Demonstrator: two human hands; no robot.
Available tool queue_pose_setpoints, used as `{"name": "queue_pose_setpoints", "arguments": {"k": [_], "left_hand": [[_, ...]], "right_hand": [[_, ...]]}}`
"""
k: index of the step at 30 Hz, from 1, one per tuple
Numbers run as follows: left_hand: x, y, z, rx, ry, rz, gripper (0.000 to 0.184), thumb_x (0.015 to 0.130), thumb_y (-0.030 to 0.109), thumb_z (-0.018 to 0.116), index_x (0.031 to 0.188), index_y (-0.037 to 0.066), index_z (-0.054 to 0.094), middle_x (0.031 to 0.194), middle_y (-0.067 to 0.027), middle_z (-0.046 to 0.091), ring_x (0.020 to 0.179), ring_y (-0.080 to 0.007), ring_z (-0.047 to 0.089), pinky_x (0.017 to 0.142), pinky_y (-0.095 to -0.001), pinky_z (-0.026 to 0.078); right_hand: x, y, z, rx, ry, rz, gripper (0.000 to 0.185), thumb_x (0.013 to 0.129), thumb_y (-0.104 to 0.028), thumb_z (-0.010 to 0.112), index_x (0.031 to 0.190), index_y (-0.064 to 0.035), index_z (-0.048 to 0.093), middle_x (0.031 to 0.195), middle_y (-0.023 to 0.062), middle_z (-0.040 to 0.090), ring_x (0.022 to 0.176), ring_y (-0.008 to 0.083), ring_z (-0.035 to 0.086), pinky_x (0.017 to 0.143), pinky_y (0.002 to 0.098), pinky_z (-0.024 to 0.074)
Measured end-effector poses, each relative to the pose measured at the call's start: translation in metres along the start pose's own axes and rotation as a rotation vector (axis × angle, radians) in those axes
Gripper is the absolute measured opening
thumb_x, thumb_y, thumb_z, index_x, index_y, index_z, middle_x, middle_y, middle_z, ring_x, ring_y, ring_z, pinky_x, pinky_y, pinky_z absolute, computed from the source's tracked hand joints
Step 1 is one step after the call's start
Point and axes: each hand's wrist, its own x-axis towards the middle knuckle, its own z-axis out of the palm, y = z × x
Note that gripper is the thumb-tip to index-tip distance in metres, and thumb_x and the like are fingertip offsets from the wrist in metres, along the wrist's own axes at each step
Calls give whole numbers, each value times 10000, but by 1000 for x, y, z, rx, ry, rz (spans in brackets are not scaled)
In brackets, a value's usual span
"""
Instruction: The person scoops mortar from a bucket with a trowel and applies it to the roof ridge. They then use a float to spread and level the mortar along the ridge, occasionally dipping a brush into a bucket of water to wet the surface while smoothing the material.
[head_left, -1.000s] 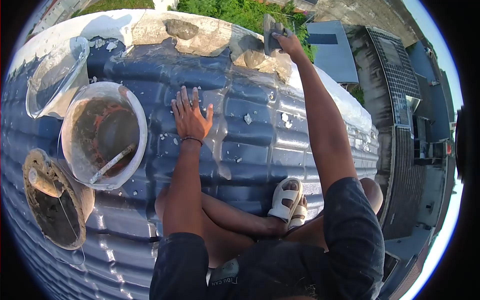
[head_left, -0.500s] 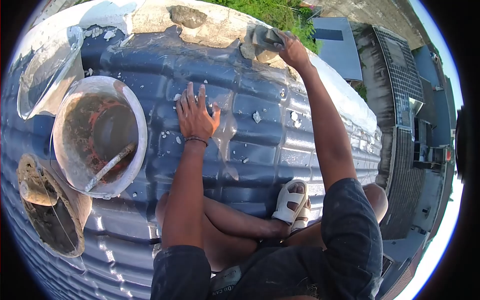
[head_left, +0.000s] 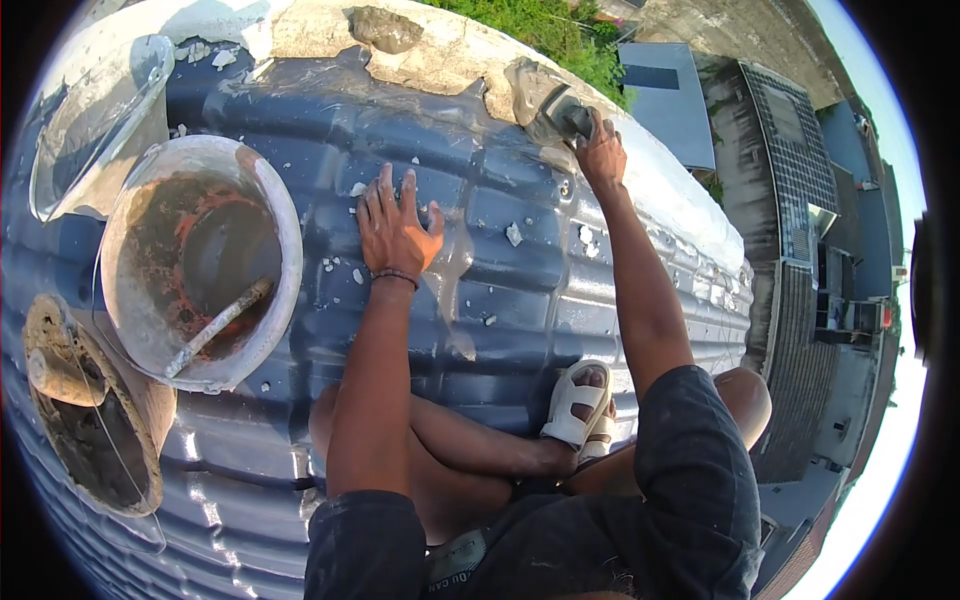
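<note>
Trowel (head_left: 566,117) clasped in outstretched right hand (head_left: 603,157) — left hand (head_left: 397,232) splayed palm-down on roof (head_left: 500,268).

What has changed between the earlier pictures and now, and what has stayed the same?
The right hand has turned the float and drawn it along the ridge, rightward and down the picture. Nothing was let go: it keeps its hold. The left hand stays on the roof, and the buckets stay put.
</note>
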Motion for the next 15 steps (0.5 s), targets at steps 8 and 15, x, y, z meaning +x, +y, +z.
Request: {"name": "queue_pose_setpoints", "arguments": {"k": [8,15], "left_hand": [[2,-2,1,-14,-1,-6,527,838,317,618,1326,119,577,1432,-137,470,1279,-352,480,1079,-494,380],[1,-1,1,-14,7,0,499,840,310,620,1299,116,591,1430,-137,474,1273,-352,482,1076,-494,384]], "right_hand": [[-10,1,8,155,168,157,579,845,-240,701,1367,-86,503,1208,213,607,1079,433,590,952,490,486],[-7,-12,2,149,188,-285,581,891,-284,679,1384,-57,473,1306,265,548,1218,453,511,1005,504,467]]}}
